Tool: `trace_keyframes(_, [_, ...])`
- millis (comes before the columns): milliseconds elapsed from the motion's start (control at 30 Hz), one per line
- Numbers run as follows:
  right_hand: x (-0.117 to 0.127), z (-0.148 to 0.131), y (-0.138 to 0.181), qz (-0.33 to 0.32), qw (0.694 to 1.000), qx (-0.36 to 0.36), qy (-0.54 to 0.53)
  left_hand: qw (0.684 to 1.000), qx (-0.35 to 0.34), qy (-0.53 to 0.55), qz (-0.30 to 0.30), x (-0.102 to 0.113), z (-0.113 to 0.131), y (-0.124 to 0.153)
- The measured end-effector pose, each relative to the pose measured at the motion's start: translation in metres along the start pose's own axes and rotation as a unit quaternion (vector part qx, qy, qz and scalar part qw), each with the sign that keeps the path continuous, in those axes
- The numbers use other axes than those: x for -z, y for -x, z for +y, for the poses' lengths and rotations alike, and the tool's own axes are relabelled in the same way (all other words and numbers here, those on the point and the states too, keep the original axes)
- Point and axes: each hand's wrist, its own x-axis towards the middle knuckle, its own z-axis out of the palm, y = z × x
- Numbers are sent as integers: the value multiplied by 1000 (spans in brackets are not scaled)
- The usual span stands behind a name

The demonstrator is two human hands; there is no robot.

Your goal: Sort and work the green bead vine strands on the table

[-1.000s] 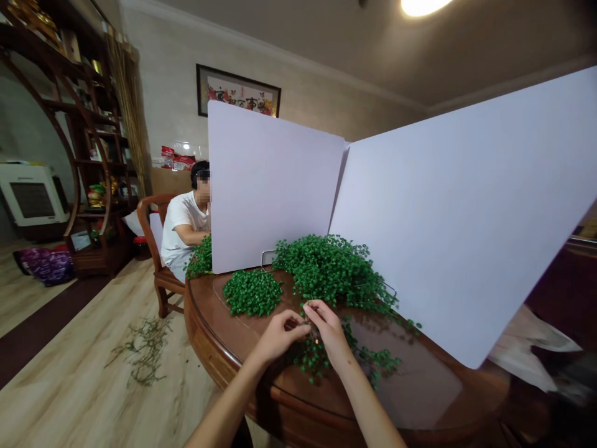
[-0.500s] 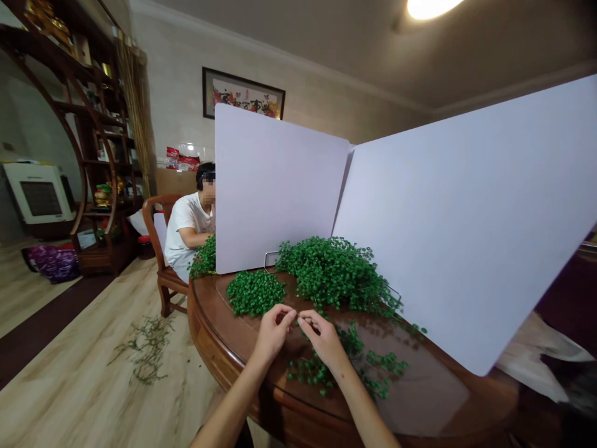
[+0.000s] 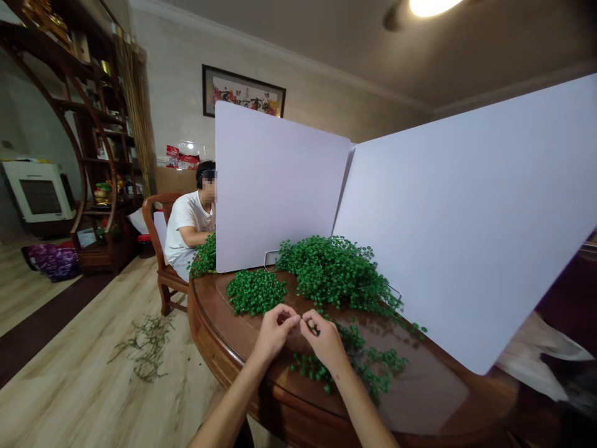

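My left hand (image 3: 274,336) and my right hand (image 3: 324,341) meet above the brown table (image 3: 433,395), thumbs and index fingers pinched close together. What lies between the fingertips is too small to make out. Leafy green sprigs (image 3: 385,368) spread beneath and to the right of my right hand; whether one of them runs up into its fingers is hidden. Just beyond my left hand is a low pile of green leaf clusters (image 3: 256,291). A larger heap of leafy green stems (image 3: 333,274) sits farther back, against white panels.
Two upright white panels (image 3: 280,186) stand across the table, the right one (image 3: 461,224) reaching near its front right. A co-worker (image 3: 186,227) sits at left behind the panel, beside more greenery (image 3: 203,256). Bare stems (image 3: 144,348) lie on the floor.
My fingertips have shifted slightly, with the right fingers curling more and the left thumb and index pressing together. The sprigs under my right hand have moved a little.
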Motion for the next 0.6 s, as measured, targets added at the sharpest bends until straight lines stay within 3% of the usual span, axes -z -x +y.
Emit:
trace_keyframes(167, [-3,-2,0,23,997,-7,68,998,-58,-18,-12,2,7,4])
trace_keyframes(267, [1,6,-6,56,995,-46,68,991,-101,-33,-83,-2,12,9])
trace_keyframes(333, [5,13,-10,70,995,-69,31,989,-108,-45,-87,-2,10,8])
trace_keyframes(367, [7,15,-12,67,995,-72,0,993,-99,-47,-47,-1,7,5])
trace_keyframes(433, [8,17,-13,48,994,-71,-74,993,-67,-52,87,6,-1,-5])
trace_keyframes(500, [7,15,-12,32,986,-78,-141,975,-53,-87,196,18,-8,-16])
trace_keyframes(600, [3,9,-11,21,973,-99,-205,943,-55,-163,285,36,-14,-29])
